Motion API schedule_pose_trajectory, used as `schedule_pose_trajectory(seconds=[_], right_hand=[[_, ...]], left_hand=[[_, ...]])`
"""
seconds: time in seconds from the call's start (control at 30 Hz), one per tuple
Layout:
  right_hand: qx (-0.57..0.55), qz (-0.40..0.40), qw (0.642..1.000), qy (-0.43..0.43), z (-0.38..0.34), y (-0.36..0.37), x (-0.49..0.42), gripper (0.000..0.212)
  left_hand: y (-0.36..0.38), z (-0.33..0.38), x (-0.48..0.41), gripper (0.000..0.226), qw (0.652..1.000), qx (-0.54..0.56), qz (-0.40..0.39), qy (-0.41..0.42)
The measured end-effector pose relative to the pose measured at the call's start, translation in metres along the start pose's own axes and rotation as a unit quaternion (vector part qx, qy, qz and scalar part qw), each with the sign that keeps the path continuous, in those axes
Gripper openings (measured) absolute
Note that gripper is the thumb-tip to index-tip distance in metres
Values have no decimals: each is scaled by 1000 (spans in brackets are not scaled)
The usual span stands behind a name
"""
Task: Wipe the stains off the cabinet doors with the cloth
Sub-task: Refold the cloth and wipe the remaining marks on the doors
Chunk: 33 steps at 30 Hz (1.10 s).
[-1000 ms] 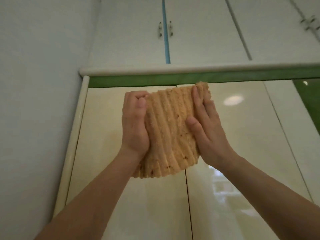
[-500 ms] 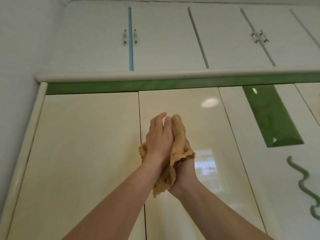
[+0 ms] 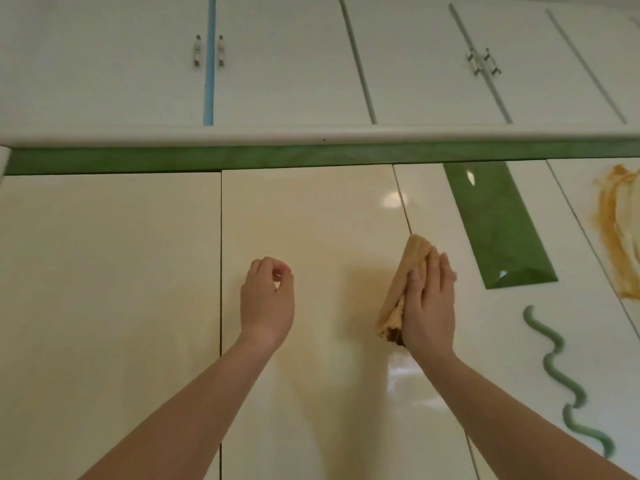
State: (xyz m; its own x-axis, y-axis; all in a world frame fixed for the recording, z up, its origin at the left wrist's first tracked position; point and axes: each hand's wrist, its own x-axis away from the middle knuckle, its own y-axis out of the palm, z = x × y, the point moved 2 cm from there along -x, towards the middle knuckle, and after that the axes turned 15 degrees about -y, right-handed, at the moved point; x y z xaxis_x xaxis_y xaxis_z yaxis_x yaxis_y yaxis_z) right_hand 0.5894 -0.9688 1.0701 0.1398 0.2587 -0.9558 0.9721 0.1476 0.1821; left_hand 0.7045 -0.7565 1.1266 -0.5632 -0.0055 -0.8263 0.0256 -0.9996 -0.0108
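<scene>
A folded tan ribbed cloth [image 3: 407, 278] is held in my right hand [image 3: 429, 306], fingers wrapped round it, in front of the seam between two glossy cream cabinet doors [image 3: 311, 237]. My left hand [image 3: 268, 303] hovers apart to the left with loosely curled fingers and holds nothing. An orange smeared stain [image 3: 620, 230] marks a door at the far right edge. Whether the cloth touches the door cannot be told.
A green band [image 3: 207, 161] and a white rounded ledge [image 3: 311, 135] run above the doors. White upper cabinets with metal handles [image 3: 207, 51] sit higher. A green bevelled panel [image 3: 498, 226] and a green wavy ornament [image 3: 561, 375] decorate the right door.
The cloth was spread between both hands, then folded between the palms. Now my left hand has let go and moved left, my right hand keeps the folded cloth. The view shifted right, revealing the stain.
</scene>
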Motion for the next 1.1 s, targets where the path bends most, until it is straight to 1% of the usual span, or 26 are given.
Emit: schedule_pose_trajectory(seconds=[0.07,0.1,0.17,0.2,0.27,0.3,0.33,0.37,0.43,0.47,0.5,0.53,0.57,0.6,0.67,0.7,0.77,0.8,0.83,0.87,0.9,0.93,0.97,1.03,1.07,1.1], right_hand=[[161,-79,983,33,30,19,7,65],[206,-110,970,62,42,31,14,63],[225,-114,964,87,42,62,26,61],[224,-107,966,68,32,81,30,63],[224,-112,968,-33,-3,121,43,71],[212,-139,961,-110,-27,143,54,73],[191,-184,943,-201,-50,164,71,72],[174,-238,911,-288,-74,185,91,71],[161,-332,832,-414,-102,210,126,66],[149,-352,808,-449,-102,212,133,65],[136,-352,796,-473,-95,210,130,64],[134,-338,801,-476,-82,202,119,64],[145,-320,822,-447,-63,192,98,65],[163,-286,859,-393,-43,177,68,66],[223,-194,930,-218,2,133,2,69],[246,-151,952,-107,15,109,-24,70],[239,-96,963,74,29,77,-50,72],[219,-77,965,124,21,79,-52,72],[202,-62,969,128,4,94,-50,71],[193,-64,975,92,-20,119,-44,71],[194,-87,977,23,-48,150,-33,70],[203,-127,968,-79,-81,185,-16,69],[208,-185,940,-196,-115,219,11,69],[209,-321,834,-396,-171,266,76,65],[196,-360,785,-465,-182,275,97,61],[173,-373,758,-506,-182,277,102,58]], left_hand=[[-1,-8,-3,15,1000,-2,-7,-8],[-3,-13,-3,15,1000,-6,-13,-10],[-10,-25,-5,15,1000,-9,-14,-4],[-16,-31,-9,14,1000,-8,-10,0],[-26,-41,-17,13,1000,-4,2,6],[-31,-43,-21,13,1000,5,10,9],[-35,-46,-24,13,1000,17,20,13],[-39,-48,-27,13,999,31,28,14],[-44,-51,-32,14,999,40,29,21],[-44,-53,-35,15,999,34,22,25],[-44,-56,-38,15,999,25,15,29],[-44,-58,-40,17,999,21,9,34],[-45,-58,-45,18,999,25,4,38],[-46,-59,-49,20,999,33,0,39],[-52,-62,-56,20,998,49,-5,33],[-60,-62,-60,20,998,52,-10,37],[-70,-60,-66,17,998,42,-30,46],[-76,-60,-70,16,997,39,-40,48],[-82,-61,-74,15,997,39,-46,52],[-88,-63,-77,15,996,41,-49,55],[-92,-64,-80,17,996,48,-46,57],[-97,-64,-83,18,996,58,-39,60],[-100,-63,-85,20,995,70,-31,63],[-106,-64,-88,20,993,97,-18,67],[-107,-62,-89,21,992,103,-18,72],[-107,-60,-90,21,991,104,-20,77]])
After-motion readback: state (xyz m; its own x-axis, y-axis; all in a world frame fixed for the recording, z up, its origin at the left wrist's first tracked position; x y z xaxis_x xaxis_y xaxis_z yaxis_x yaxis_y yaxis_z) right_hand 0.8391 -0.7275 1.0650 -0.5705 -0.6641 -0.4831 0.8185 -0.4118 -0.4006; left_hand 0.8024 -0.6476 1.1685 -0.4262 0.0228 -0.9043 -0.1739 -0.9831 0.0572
